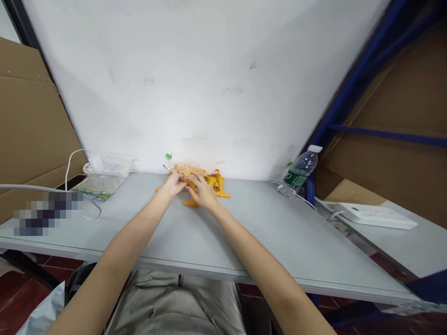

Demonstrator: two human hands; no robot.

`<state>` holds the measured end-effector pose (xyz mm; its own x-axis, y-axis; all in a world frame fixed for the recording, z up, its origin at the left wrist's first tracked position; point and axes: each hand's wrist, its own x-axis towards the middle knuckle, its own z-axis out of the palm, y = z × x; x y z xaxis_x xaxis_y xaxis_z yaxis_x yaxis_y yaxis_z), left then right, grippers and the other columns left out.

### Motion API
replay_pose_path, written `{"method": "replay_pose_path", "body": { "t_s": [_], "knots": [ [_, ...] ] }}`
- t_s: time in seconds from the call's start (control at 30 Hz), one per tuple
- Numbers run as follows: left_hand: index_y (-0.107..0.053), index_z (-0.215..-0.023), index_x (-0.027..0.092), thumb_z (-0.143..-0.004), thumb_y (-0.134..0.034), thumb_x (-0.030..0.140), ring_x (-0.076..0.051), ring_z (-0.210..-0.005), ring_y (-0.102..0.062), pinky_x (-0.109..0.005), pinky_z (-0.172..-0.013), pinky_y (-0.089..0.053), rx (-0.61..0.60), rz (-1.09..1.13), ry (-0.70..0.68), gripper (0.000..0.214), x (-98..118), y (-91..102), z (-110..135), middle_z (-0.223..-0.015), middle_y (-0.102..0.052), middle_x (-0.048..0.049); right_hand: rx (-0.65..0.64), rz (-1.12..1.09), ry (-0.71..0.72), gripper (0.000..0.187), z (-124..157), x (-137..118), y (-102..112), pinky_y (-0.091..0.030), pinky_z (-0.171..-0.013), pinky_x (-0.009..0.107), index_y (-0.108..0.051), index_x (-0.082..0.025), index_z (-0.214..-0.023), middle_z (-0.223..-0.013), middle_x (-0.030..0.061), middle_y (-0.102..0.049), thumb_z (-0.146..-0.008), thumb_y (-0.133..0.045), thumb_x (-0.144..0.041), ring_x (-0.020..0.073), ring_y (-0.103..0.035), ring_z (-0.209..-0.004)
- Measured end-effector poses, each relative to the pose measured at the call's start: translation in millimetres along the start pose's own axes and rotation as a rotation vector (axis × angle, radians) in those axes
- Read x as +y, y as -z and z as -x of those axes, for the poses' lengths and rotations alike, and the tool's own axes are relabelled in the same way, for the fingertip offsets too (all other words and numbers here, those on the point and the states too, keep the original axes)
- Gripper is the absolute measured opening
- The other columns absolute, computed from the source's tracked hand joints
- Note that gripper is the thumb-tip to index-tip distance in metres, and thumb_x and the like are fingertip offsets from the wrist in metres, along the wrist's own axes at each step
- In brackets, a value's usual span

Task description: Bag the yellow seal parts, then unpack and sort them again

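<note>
A clear plastic bag of orange-yellow plastic pieces lies at the far middle of the grey table, against the white wall. Both my arms reach out to it. My left hand rests on the bag's left end with its fingers curled onto the plastic. My right hand lies over the front of the bag, fingers bent and pressing on it. One orange piece pokes out under my right hand. What exactly each finger grips is too small to see.
A clear water bottle leans at the back right. A white power strip lies on a second table at right. Clear packets, a white cable and a dark tablet sit at the back left. Cardboard stands on both sides.
</note>
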<state>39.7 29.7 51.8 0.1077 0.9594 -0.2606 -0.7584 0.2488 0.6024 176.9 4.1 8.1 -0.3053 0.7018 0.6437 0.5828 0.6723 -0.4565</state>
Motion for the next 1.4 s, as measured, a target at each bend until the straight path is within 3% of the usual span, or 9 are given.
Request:
{"method": "replay_pose_path", "body": {
  "t_s": [0.17,0.37,0.5,0.63,0.83,1.0,1.13,1.27,1.4],
  "knots": [
    [-0.052,-0.082,0.017,-0.082,-0.035,-0.008,-0.007,-0.048,-0.051,-0.015,-0.049,-0.047,0.013,-0.007,0.012,0.03,7,-2.2,9,-0.059,-0.049,0.0038,-0.035,0.069,0.045,0.029,-11,3,0,-0.052,-0.09,0.041,-0.064,-0.026,-0.119,-0.132,0.0101,-0.058,-0.094,-0.05,-0.026,0.0257,-0.06,-0.114],
    [-0.057,-0.097,0.013,-0.087,-0.036,-0.002,-0.012,-0.059,-0.063,-0.024,-0.063,-0.057,0.053,-0.098,0.087,0.028,17,2.5,10,-0.07,-0.061,-0.0025,-0.072,0.033,0.093,0.022,-22,16,3,-0.05,-0.089,0.04,-0.065,-0.021,-0.11,-0.117,0.0112,-0.064,-0.094,-0.051,-0.024,0.0244,-0.061,-0.106],
    [-0.064,-0.098,0.011,-0.091,-0.04,0.011,-0.019,-0.071,-0.069,-0.031,-0.069,-0.058,0.047,-0.357,0.159,0.024,23,9.3,5,-0.078,-0.069,-0.0117,-0.043,0.025,0.075,0.009,-29,20,0,-0.049,-0.082,0.036,-0.061,-0.02,-0.094,-0.097,0.0081,-0.063,-0.091,-0.053,-0.024,0.022,-0.06,-0.091],
    [-0.068,-0.093,0.011,-0.09,-0.046,0.024,-0.024,-0.072,-0.071,-0.034,-0.071,-0.057,0.062,-0.701,0.214,0.026,30,12.3,4,-0.076,-0.072,-0.0171,-0.005,0.07,0.019,0.005,-35,17,-6,-0.046,-0.076,0.034,-0.055,-0.02,-0.085,-0.091,0.008,-0.06,-0.089,-0.051,-0.02,0.0218,-0.056,-0.083],
    [-0.07,-0.091,0.013,-0.091,-0.042,0.032,-0.028,-0.083,-0.072,-0.038,-0.075,-0.055,0.058,-0.795,0.204,0.034,36,8.9,5,-0.083,-0.073,-0.0204,0.022,0.117,-0.005,0.01,-40,13,-8,-0.044,-0.075,0.033,-0.053,-0.022,-0.089,-0.094,0.0079,-0.059,-0.089,-0.045,-0.016,0.0222,-0.055,-0.084],
    [-0.071,-0.092,0.012,-0.09,-0.042,0.03,-0.026,-0.07,-0.07,-0.035,-0.068,-0.053,0.082,-0.843,0.158,0.034,39,4.7,3,-0.078,-0.073,-0.0185,-0.032,0.156,0.024,0.012,-40,19,4,-0.044,-0.075,0.032,-0.056,-0.02,-0.098,-0.105,0.0103,-0.06,-0.09,-0.048,-0.016,0.0224,-0.058,-0.089],
    [-0.071,-0.083,0.013,-0.087,-0.042,0.026,-0.02,-0.061,-0.066,-0.028,-0.063,-0.048,0.102,-1.011,0.077,0.032,44,-1.5,3,-0.076,-0.073,-0.0151,-0.055,0.166,0.042,0.016,-40,25,15,-0.043,-0.074,0.029,-0.061,-0.023,-0.095,-0.104,0.0068,-0.062,-0.092,-0.047,-0.017,0.019,-0.06,-0.086],
    [-0.07,-0.075,0.016,-0.083,-0.047,0.033,-0.02,-0.07,-0.065,-0.028,-0.064,-0.046,0.095,-1.143,-0.042,0.03,50,-14.5,9,-0.082,-0.075,-0.0113,-0.06,0.175,0.025,0.02,-47,24,27,-0.043,-0.075,0.028,-0.064,-0.022,-0.085,-0.096,0.0058,-0.063,-0.093,-0.046,-0.019,0.0178,-0.061,-0.084],
    [-0.069,-0.068,0.016,-0.078,-0.047,0.033,-0.02,-0.075,-0.065,-0.028,-0.063,-0.045,0.104,-1.196,-0.209,0.03,60,-34.4,17,-0.087,-0.076,-0.0113,0.013,0.173,0.023,0.019,-64,14,39,-0.044,-0.078,0.03,-0.064,-0.02,-0.082,-0.094,0.0079,-0.066,-0.09,-0.047,-0.015,0.0195,-0.062,-0.087]
  ]
}}
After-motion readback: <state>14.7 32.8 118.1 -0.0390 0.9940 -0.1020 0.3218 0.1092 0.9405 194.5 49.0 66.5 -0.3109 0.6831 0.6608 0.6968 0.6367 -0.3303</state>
